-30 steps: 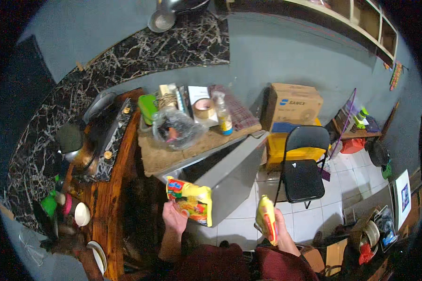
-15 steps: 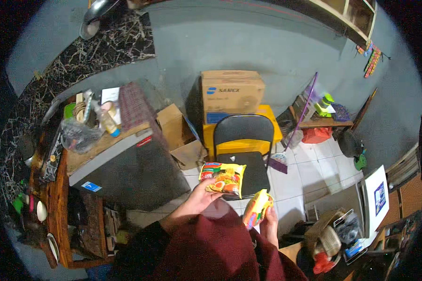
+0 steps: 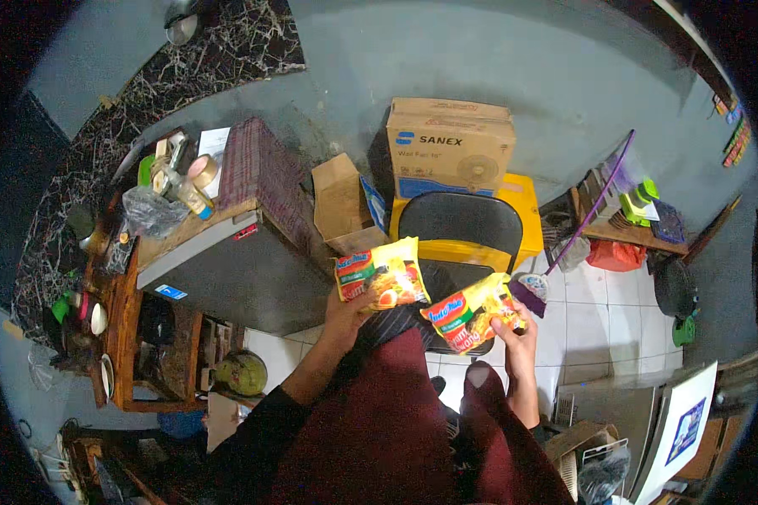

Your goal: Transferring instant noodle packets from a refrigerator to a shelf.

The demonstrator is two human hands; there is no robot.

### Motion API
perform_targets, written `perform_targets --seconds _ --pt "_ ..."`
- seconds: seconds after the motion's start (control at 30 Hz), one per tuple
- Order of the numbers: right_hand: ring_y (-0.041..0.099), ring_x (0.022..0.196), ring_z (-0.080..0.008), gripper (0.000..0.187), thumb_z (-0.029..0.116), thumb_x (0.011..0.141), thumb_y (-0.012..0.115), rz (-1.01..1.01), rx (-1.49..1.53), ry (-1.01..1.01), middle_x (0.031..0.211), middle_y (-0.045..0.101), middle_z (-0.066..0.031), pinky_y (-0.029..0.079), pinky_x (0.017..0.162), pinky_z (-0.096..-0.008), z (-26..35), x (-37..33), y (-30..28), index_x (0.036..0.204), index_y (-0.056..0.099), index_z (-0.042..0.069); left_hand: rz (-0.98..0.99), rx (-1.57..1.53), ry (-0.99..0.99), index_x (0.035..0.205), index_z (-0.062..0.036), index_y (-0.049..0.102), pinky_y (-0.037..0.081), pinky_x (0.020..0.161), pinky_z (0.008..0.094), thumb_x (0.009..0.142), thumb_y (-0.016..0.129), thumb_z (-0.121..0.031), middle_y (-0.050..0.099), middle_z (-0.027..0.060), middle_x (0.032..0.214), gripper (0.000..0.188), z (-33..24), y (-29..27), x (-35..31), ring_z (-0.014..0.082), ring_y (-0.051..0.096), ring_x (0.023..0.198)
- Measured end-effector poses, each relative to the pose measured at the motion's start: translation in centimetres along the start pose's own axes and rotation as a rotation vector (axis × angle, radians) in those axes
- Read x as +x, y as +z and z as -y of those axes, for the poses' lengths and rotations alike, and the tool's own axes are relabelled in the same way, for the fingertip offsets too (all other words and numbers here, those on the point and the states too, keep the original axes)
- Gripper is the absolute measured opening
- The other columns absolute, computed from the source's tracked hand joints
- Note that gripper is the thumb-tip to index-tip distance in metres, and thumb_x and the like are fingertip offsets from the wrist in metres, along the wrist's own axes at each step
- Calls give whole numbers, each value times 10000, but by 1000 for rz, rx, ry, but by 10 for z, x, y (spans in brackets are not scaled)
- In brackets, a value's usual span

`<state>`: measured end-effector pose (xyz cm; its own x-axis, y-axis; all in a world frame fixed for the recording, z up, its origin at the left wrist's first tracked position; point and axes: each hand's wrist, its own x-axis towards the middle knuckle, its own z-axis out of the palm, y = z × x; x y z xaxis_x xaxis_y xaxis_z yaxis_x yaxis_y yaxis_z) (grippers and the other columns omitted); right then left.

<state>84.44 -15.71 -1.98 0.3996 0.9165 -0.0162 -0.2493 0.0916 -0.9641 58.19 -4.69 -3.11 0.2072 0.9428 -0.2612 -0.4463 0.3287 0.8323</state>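
Note:
A yellow instant noodle packet point(image 3: 386, 276) is gripped at its lower left corner by my left hand point(image 3: 348, 314). My right hand point(image 3: 515, 337) pinches a second yellow noodle packet point(image 3: 472, 313) by its right end, thumb across the front. Both packets face up toward me and tilt, with a narrow gap between them. They hang in front of a black folding chair point(image 3: 461, 220), hiding part of its seat. Some fingers of both hands are out of sight behind the packets.
A cardboard box point(image 3: 453, 151) stands on a yellow crate behind the chair. To the left is a grey cabinet point(image 3: 253, 278) with tape, bottles and plastic bags on top. An open carton point(image 3: 345, 204) sits beside it. A purple-handled broom point(image 3: 594, 198) leans at right.
Both hands have risen. The right packet has turned from edge-on to showing its front and now sits level beside the left one. My view has shifted, so the room appears moved right.

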Motion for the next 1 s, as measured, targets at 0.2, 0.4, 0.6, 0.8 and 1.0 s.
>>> perform_targets --seconds 0.2,0.4,0.6,0.8,1.0 --pt "567 824 -137 427 -56 690 615 47 278 235 951 559 -63 488 689 -254 -4 46 -52 1076 444 10 153 9 92 1112 -33 429 467 796 310 718 604 18 526 81 1035 435 39 39 66 190 542 932" --pt "549 887 -129 516 -57 620 666 265 46 477 994 567 -63 469 764 -268 -27 141 -74 1095 474 6 76 129 11 1080 -41 464 429 827 307 666 653 24 553 48 1009 460 98 84 168 150 533 923" --pt "557 882 -136 418 40 672 677 708 -203 363 977 581 -64 472 768 -297 136 333 -39 1052 510 -3 808 582 238 1089 -18 470 413 818 294 638 735 -157 559 81 1002 541 9 102 330 141 525 903" --pt "568 869 -170 478 36 653 690 513 -151 397 1007 578 -82 474 736 -302 289 395 48 1088 494 14 646 224 -232 1159 -20 400 406 862 316 680 697 -112 470 93 1149 571 -154 201 357 175 479 1008" --pt "539 961 -210 591 18 662 667 79 141 261 1079 542 -107 452 818 -342 371 385 49 1184 391 2 395 463 160 1107 -7 403 430 823 325 670 669 -50 496 92 1068 513 -294 264 379 178 484 998"
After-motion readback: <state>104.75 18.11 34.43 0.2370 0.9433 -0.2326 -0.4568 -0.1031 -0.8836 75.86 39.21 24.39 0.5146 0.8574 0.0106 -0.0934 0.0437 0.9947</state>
